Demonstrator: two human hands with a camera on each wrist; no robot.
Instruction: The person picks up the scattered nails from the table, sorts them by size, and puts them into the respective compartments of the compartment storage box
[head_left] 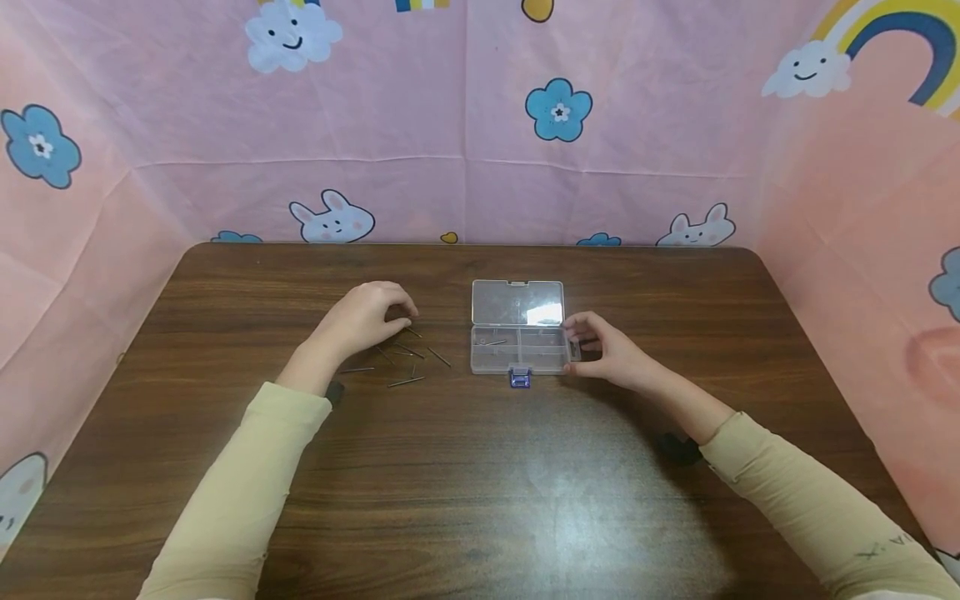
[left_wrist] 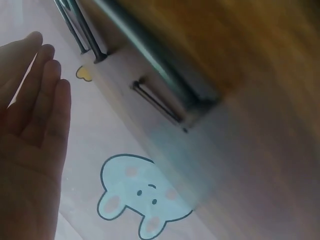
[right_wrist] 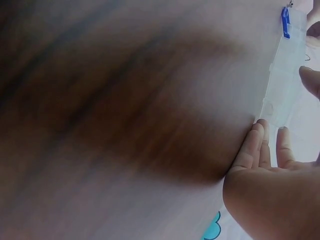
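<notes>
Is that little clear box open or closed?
Open. The clear box has its lid lying back, away from the blue front latch, leaving the compartments uncovered.

The box [head_left: 519, 326] is clear, its latch [head_left: 520, 379] blue, the table [head_left: 420, 483] brown wood-grained.

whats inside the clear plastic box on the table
At least one thin metal nail lies in the left half of the clear plastic box, whose lid is open. The fingers of the right hand cover part of its right edge, hiding whatever is behind them.
</notes>
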